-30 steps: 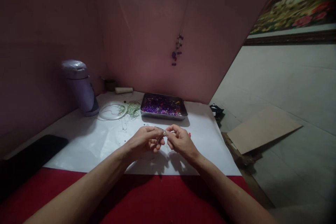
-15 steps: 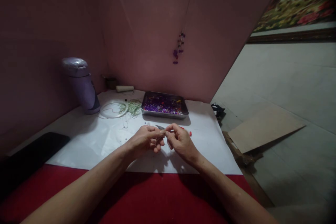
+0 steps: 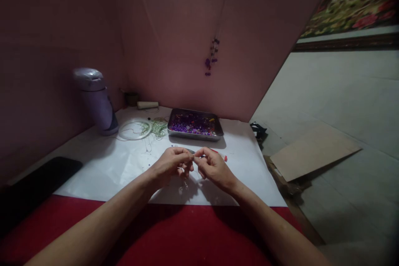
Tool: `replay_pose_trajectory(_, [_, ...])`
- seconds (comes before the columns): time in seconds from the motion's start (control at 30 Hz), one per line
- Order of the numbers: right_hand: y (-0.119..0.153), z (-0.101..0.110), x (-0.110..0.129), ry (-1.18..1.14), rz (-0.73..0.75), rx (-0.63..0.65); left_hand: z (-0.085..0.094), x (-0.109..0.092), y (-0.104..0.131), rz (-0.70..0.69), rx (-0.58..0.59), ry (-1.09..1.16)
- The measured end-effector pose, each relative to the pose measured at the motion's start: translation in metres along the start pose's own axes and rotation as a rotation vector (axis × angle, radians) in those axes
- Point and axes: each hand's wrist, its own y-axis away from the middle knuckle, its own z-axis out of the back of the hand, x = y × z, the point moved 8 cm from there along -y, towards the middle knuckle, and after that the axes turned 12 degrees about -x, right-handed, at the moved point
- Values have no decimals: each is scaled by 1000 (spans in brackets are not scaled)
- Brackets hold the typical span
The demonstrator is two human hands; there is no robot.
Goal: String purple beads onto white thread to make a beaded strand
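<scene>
A: Where are the hands?
B: On the near side of the bead tray (image 3: 195,136). The left hand (image 3: 173,163) has thumb and finger closed on a small piece (image 3: 193,158), and the right hand (image 3: 213,164) is pinched on it too, tip to tip.
A: What is that piece?
B: Too small to make out. Some pale bits (image 3: 186,183) show, blurred, farther from the tray; whether they join the piece, I can't tell.
A: And the step in hand?
B: Fine fingertip work, I'd judge — working the piece between two pinches. It looks unfinished, since neither hand is free.
A: So what does the next move call for?
B: A steady left pinch, I'd say, with only small shifts from the right. A slip could drop it on the white sheet (image 3: 249,176) in front of the tray.
A: Anything else close by?
B: A red thing (image 3: 225,158) just in front of the tray, green thread (image 3: 159,128) beside it on the left, and hanging beads (image 3: 213,56) above.
</scene>
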Motion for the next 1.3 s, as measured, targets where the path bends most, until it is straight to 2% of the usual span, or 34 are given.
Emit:
replay_pose_trajectory(0.13, [-2, 6, 1, 2, -2, -56, 1, -7, 1, -40, -12, -57])
replay_pose_trajectory(0.3, [-4, 14, 3, 59, 23, -90, 2, -30, 4, -232, -46, -236])
replay_pose_trajectory(0.37, [-4, 16, 5, 97, 44, -100, 3, -29, 3, -208, -61, -247])
replay_pose_trajectory(0.43, [-3, 16, 6, 122, 58, -105, 3, -22, 2, -124, -63, -223])
replay_pose_trajectory(0.53, [-2, 15, 8, 155, 73, -100, 0, -13, 3, -27, -14, -135])
replay_pose_trajectory(0.83, [-2, 18, 5, 179, 80, -114, -3, -13, 2, -92, 47, -60])
replay_pose_trajectory(1.03, [0, 19, 10, 201, 124, -140, -5, -8, 3, -26, 58, -76])
replay_pose_trajectory(1.3, [2, 17, 13, 219, 155, -130, -7, -4, 3, -4, 59, -72])
